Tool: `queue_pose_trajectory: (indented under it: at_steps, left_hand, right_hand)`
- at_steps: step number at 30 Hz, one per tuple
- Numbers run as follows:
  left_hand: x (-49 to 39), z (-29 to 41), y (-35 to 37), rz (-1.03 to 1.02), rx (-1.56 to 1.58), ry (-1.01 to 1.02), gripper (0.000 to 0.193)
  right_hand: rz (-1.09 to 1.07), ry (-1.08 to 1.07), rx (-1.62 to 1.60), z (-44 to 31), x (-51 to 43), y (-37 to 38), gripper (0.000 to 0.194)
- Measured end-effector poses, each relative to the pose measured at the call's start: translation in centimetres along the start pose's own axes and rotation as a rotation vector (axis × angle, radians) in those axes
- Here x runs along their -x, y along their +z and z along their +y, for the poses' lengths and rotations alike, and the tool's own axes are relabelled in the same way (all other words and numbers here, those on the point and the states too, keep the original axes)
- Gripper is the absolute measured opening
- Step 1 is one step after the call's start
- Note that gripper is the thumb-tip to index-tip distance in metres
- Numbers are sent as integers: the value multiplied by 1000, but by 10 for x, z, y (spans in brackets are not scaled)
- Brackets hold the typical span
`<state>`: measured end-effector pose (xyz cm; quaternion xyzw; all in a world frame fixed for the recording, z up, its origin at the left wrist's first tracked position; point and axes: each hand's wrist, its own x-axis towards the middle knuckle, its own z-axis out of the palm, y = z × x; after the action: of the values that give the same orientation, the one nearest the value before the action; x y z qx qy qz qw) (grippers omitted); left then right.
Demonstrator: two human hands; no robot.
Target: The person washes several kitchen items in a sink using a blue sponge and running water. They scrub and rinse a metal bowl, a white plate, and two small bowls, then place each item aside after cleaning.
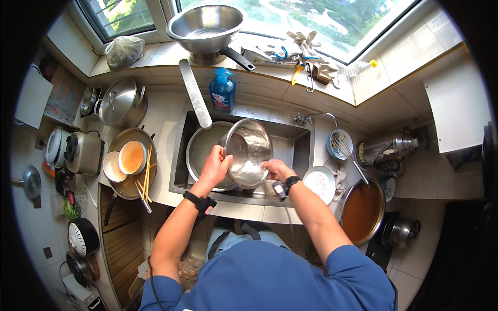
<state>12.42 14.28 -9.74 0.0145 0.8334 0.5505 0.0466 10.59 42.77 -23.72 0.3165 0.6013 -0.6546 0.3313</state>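
Observation:
My left hand (215, 166) grips the left rim of a stainless steel bowl (255, 149), which is tilted over the sink. At the bowl's lower right edge, my right hand (279, 171) holds on too, its fingertips slightly blurred. Beneath the bowl, a wide round metal basin (206, 155) sits in the left part of the steel sink (291, 142), partly hidden by the bowl and my left hand. A pale lump (270, 188), perhaps a sponge or cloth, shows below my right hand. The flat metal spout (194, 93) reaches out over the basin.
Behind the sink stands a blue soap pump bottle (222, 91). Left, a pan (132, 190) carries bowls and chopsticks beside a lidded pot (122, 103). Right are a small tap (305, 119), a white bowl (320, 184), a whisk (348, 151) and a basin of brown liquid (362, 214).

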Motion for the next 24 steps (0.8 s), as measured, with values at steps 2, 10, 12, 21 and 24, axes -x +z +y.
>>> queue_pose_trajectory:
  at_steps: [2, 10, 12, 21, 24]
  left_hand:
    - [12, 11, -15, 28, -97, 36, 23]
    - [28, -94, -37, 256, 36, -93, 20]
    - [16, -129, -12, 353, 43, -169, 22]
    - [-18, -109, 109, 23, 944, -663, 26]
    - [-8, -107, 110, -161, 897, -760, 20]
  right_hand:
    - [29, -12, -43, 8, -6, 36, 27]
    - [124, -816, -41, -18, -1, 49, 14]
    - [233, -1118, 169, -29, 13, 47, 14]
    - [457, -1111, 1259, -140, 151, 92, 13]
    - [521, -848, 1501, -176, 152, 97, 25]
